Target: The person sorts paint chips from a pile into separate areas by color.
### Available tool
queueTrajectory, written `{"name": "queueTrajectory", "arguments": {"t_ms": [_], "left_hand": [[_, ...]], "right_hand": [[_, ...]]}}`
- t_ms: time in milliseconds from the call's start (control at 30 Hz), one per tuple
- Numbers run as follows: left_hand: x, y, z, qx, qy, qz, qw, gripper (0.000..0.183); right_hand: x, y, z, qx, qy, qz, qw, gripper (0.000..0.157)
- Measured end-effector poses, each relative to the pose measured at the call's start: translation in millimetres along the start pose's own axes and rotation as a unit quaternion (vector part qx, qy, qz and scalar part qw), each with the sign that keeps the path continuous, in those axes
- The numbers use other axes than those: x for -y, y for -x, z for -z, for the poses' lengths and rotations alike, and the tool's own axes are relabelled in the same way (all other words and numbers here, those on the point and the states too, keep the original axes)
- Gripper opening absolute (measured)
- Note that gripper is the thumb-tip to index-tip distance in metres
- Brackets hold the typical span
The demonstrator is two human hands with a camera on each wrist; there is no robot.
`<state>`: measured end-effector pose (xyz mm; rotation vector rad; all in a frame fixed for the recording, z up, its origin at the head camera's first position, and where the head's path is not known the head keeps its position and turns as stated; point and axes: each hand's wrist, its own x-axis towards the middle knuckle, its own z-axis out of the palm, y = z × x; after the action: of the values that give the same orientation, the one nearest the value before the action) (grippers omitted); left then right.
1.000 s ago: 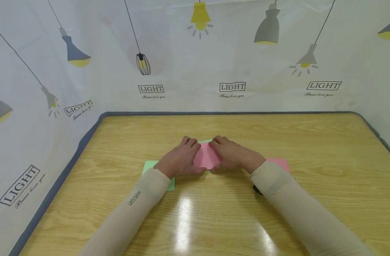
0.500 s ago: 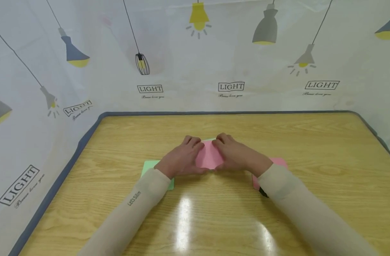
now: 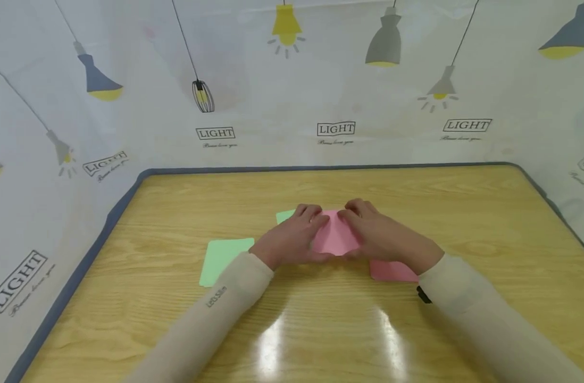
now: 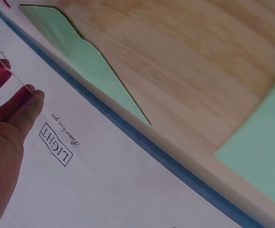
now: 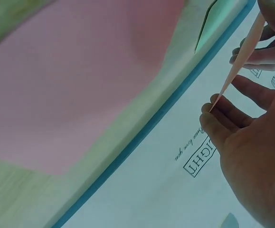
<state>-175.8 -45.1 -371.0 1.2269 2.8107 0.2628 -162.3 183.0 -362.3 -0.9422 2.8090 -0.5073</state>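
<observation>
In the head view both hands meet at the middle of the wooden table (image 3: 435,202) over a small folded pink paper (image 3: 336,238). My left hand (image 3: 294,236) pinches its left side and my right hand (image 3: 383,234) pinches its right side. The right wrist view shows this paper's thin edge (image 5: 239,59) running between the right hand's fingers (image 5: 222,118). In the left wrist view the left hand's fingers (image 4: 14,107) show at the left edge.
A green sheet (image 3: 222,259) lies flat to the left of the hands, and a second green sheet (image 3: 286,216) peeks out behind them. Another pink sheet (image 3: 392,270) lies under the right wrist. A lamp-printed curtain (image 3: 335,106) encloses the table.
Both hands, with the pink paper between them, have shifted to the right. More of the left green sheet now shows beside the left forearm.
</observation>
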Motion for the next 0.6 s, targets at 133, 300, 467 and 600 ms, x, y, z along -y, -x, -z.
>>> {"name": "queueTrajectory", "arguments": {"t_ms": [133, 300, 467, 600], "left_hand": [[-9.2, -7.8, -1.2, 0.004, -0.006, -0.015, 0.9999, 0.068], [-22.0, -20.1, -4.2, 0.006, -0.010, -0.032, 0.9994, 0.064], [-36.5, -33.1, -9.9, 0.009, -0.006, -0.039, 0.9992, 0.063], [-48.6, -43.2, -15.4, 0.022, -0.007, -0.037, 0.9991, 0.064]], "right_hand": [[-6.0, 12.3, 0.1, -0.012, 0.000, -0.001, 1.000, 0.080], [-15.7, 27.2, 1.7, -0.022, 0.008, -0.005, 1.000, 0.082], [-25.0, 42.5, 3.9, -0.028, 0.008, -0.009, 1.000, 0.084], [-33.1, 53.0, 3.3, -0.015, -0.007, -0.033, 0.999, 0.091]]}}
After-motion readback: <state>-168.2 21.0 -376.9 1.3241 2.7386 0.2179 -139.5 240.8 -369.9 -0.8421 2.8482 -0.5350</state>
